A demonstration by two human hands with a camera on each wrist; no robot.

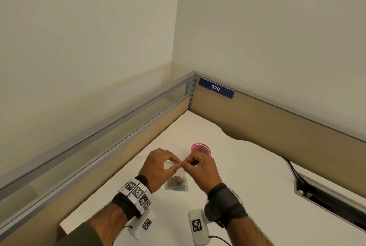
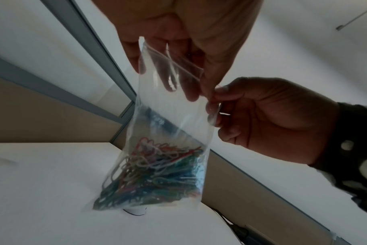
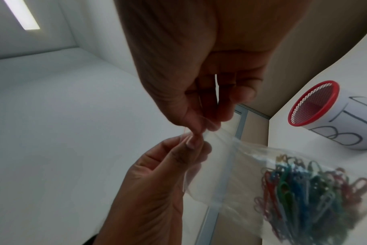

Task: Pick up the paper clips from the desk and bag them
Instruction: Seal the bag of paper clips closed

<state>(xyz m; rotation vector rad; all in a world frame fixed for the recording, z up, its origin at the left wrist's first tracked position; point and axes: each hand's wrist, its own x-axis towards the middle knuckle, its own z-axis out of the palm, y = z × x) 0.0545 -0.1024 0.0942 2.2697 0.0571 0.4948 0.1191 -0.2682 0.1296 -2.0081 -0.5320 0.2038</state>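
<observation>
A small clear zip bag (image 1: 179, 172) hangs upright over the white desk (image 1: 247, 176), with a heap of coloured paper clips (image 1: 176, 183) in its bottom. My left hand (image 1: 176, 163) and right hand (image 1: 185, 163) meet at the bag's top edge, and each pinches it between thumb and fingertips. In the left wrist view the left hand (image 2: 172, 63) holds the zip strip of the bag (image 2: 170, 119) and the right hand (image 2: 217, 101) pinches its corner above the clips (image 2: 153, 174). In the right wrist view the right hand (image 3: 203, 126) and left hand (image 3: 191, 140) pinch side by side, with the clips (image 3: 304, 190) below.
A red mesh cup (image 1: 200, 148) wrapped in a white paper label stands just behind my hands (image 3: 312, 104). Partition walls (image 1: 277, 126) close the desk at the back and left. A cable slot (image 1: 326, 200) with a black cable lies at the right.
</observation>
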